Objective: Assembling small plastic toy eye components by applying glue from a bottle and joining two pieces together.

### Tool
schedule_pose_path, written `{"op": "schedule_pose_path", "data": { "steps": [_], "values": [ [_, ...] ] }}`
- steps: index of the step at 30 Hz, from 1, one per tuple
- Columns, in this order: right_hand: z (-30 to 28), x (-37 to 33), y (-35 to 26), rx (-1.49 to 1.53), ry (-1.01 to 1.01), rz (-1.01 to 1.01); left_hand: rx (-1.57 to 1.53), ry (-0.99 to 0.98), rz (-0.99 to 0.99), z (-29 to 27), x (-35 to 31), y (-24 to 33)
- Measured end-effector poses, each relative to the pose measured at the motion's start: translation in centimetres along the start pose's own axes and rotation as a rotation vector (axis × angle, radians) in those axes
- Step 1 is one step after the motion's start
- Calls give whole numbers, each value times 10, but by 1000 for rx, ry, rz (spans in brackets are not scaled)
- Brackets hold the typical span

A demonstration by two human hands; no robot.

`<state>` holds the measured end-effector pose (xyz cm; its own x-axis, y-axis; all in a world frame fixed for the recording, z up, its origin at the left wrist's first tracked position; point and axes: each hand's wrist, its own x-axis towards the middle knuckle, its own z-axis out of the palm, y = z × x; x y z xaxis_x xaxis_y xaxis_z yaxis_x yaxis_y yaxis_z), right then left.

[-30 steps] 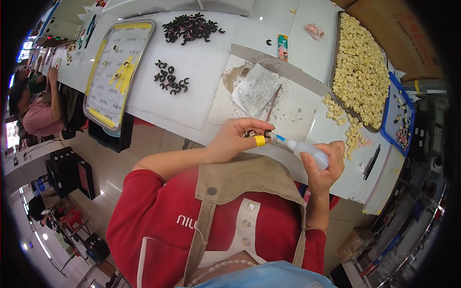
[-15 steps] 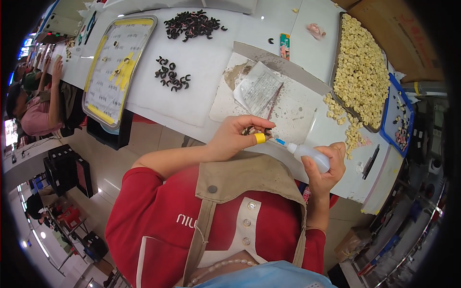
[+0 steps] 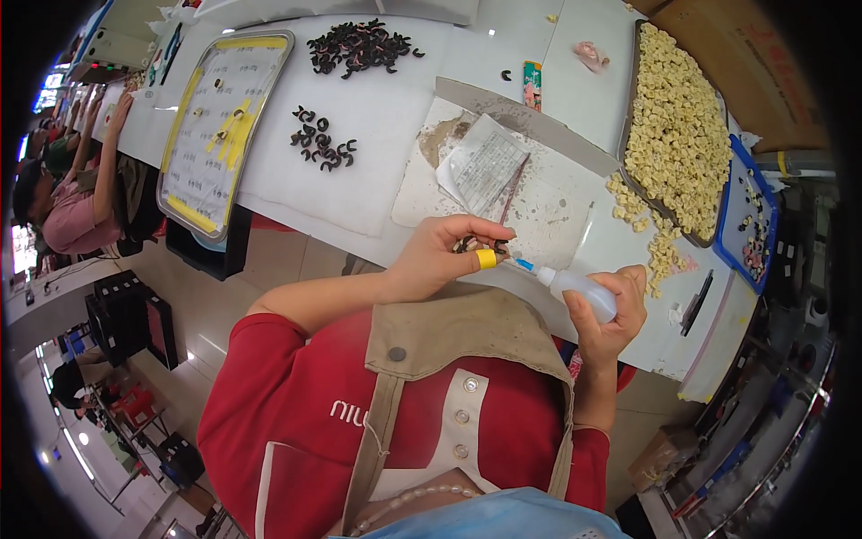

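Note:
My left hand [image 3: 437,256] is closed, with small dark curved pieces [image 3: 467,244] and some pale bits between its fingers and palm. Yellow tape wraps its thumb. In my right hand [image 3: 617,310] is a translucent squeeze bottle [image 3: 584,295], tilted so its thin blue tip [image 3: 524,264] points at the pieces at my left fingertips. Whether the tip touches a piece is too small to tell. Both hands are above the table's near edge. Beyond them lies a stained white board [image 3: 557,216] with a crumpled printed paper [image 3: 485,166] on it.
Black curved pieces lie in a large heap [image 3: 355,47] and a smaller one [image 3: 319,142]. At right are a tray of pale yellow pieces [image 3: 673,126], loose ones spilled beside it, a blue tray [image 3: 761,207] and a black pen [image 3: 696,304]. A yellow-taped tray [image 3: 193,180] stands left, near a co-worker [image 3: 76,211].
My hands, the bottle and the pieces hold nearly the same position. At the far left, the co-worker's raised arm has shifted.

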<state>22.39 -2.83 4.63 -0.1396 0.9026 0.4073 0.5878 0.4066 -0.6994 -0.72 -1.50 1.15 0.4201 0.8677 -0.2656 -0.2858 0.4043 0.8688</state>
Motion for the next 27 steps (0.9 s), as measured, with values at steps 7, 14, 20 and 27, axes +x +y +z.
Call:
{"op": "schedule_pose_path", "data": {
  "steps": [7,14,20,27],
  "values": [
    [14,0,25,180,158,177,-36,16,7,-7,1,1],
    [50,18,46,-197,-67,161,-41,8,21,-9,4,3],
    [-11,1,38,-222,14,360,82,-70,84,-14,14,8],
    [-66,-27,52,-606,-194,373,140,-68,-11,-1,20,6]
  ]
}}
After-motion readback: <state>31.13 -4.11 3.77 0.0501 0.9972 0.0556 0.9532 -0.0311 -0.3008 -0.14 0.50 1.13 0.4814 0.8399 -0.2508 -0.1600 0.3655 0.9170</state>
